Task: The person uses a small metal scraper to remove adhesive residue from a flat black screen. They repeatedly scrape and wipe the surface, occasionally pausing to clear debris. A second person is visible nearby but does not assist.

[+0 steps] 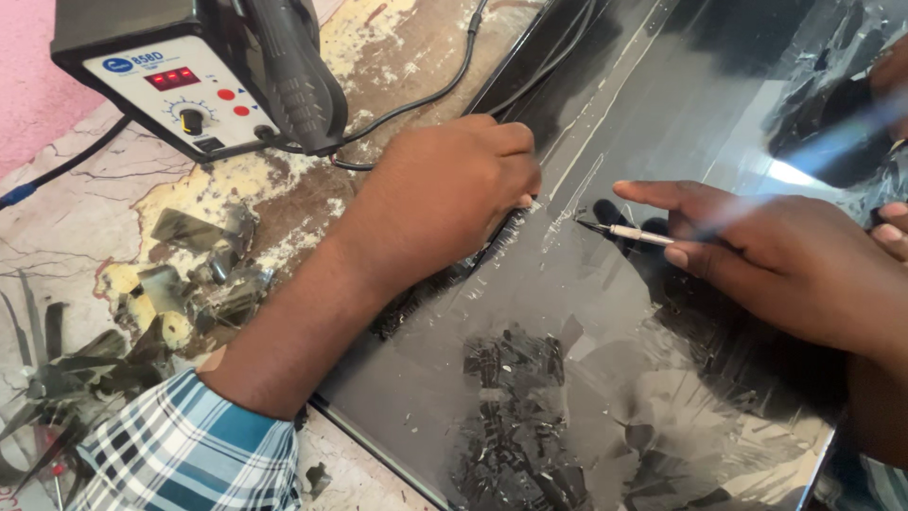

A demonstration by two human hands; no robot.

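A large dark glossy panel lies flat on the worn table, with film and scrape marks on its surface. My left hand rests closed on the panel's left edge, fingers curled down onto a strip of peeled film. My right hand holds a thin metal-tipped tool, forefinger stretched along it, its point touching the panel just right of my left hand.
A hot-air rework station with a red display, its black handle and cables stands at the top left. Crumpled scraps of dark film lie on the table at left. Another hand shows at the right edge.
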